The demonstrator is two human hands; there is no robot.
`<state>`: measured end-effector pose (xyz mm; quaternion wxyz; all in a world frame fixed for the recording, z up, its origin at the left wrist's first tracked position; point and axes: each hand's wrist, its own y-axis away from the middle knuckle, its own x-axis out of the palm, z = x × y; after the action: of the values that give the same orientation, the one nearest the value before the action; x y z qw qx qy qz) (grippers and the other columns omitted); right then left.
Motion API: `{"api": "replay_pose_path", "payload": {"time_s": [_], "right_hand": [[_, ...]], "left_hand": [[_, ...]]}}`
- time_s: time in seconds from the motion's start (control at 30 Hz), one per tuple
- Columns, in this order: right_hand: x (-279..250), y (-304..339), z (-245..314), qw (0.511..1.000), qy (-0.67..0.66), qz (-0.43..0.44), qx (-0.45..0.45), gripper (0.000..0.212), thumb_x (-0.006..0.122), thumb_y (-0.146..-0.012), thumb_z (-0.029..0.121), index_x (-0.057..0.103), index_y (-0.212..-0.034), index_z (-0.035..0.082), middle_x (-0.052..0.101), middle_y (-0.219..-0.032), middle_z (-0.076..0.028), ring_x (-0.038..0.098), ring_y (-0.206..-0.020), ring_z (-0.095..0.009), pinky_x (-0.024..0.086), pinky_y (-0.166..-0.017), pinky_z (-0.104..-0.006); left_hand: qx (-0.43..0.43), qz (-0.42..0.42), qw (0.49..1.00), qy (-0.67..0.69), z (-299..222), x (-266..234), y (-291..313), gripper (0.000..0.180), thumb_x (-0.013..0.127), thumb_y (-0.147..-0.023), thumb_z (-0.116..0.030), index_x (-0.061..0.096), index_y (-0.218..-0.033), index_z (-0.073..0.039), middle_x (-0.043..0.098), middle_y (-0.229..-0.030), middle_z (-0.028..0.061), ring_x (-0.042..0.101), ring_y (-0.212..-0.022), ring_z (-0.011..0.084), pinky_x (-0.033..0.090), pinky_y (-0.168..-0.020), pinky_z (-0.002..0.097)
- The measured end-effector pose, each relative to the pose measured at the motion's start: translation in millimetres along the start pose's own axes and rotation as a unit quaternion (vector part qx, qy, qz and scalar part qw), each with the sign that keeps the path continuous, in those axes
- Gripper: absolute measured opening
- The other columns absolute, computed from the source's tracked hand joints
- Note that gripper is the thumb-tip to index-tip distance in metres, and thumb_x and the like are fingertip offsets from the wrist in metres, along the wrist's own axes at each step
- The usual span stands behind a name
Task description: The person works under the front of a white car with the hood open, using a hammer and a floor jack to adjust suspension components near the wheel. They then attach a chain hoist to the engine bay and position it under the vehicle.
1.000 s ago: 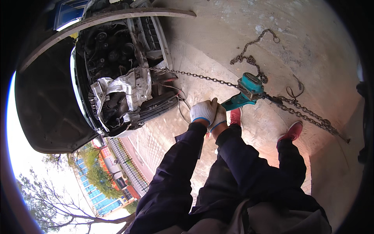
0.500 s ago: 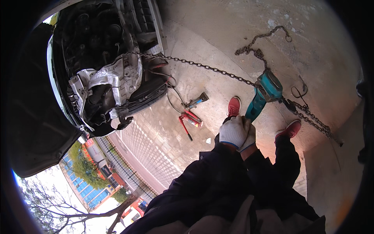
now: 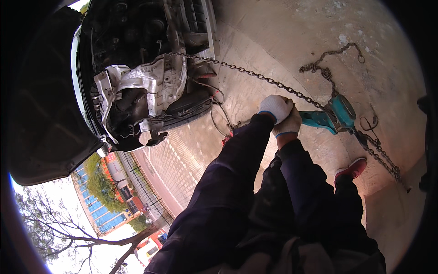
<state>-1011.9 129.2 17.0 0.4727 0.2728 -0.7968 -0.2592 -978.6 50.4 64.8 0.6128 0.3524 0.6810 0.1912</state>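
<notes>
Both my hands wear white knitted gloves and are closed together on the end of a teal hoist lever (image 3: pixel 318 120). My left hand (image 3: pixel 275 107) sits on the far side, and my right hand (image 3: pixel 290 124) presses against it on the near side. The lever joins a teal lever chain hoist (image 3: pixel 343 112) to the right. From the hoist a taut steel chain (image 3: pixel 260 78) runs up and left to the bare metal front frame (image 3: pixel 162 86) of a car. Where the fingers wrap the lever is partly hidden.
A loose chain (image 3: pixel 326 56) lies on the concrete beyond the hoist. More chain (image 3: pixel 385 157) stretches from the hoist to the lower right, beside a hook-shaped metal piece (image 3: pixel 370 124). The car's raised hood (image 3: pixel 50 109) fills the left. My red shoe (image 3: pixel 353 169) stands near the chain.
My hands have swung the lever away from me and to the left, so it points left from the hoist. My arms are stretched further out, and the view has shifted slightly.
</notes>
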Motion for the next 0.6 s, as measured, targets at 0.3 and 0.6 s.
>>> {"api": "replay_pose_path", "payload": {"time_s": [0.3,0.6], "right_hand": [[-3.9,54.5,7.7,0.997,0.029,0.023,0.074,0.037,0.042,-0.105,0.040,0.065,-0.108,0.010,0.072,-0.106,-0.010,0.069,-0.098,-0.030,0.056,-0.091,-0.0462],[-26.7,168.3,71.4,0.983,0.091,0.084,0.133,0.030,0.053,-0.105,0.039,0.065,-0.092,0.015,0.069,-0.086,-0.004,0.067,-0.081,-0.022,0.054,-0.076,-0.0368]], "left_hand": [[-0.095,-0.049,0.989,-0.098,-57.8,-5.6,77.5,0.055,0.040,-0.100,-0.049,0.079,-0.105,-0.011,0.074,-0.106,0.0213,0.071,-0.098,0.0421,0.054,-0.092,0.0504],[-0.059,-0.110,0.965,-0.231,-149.4,50.0,177.1,0.038,0.043,-0.102,-0.029,0.069,-0.097,-0.003,0.075,-0.092,0.0200,0.073,-0.078,0.0400,0.058,-0.069,0.0507]]}}
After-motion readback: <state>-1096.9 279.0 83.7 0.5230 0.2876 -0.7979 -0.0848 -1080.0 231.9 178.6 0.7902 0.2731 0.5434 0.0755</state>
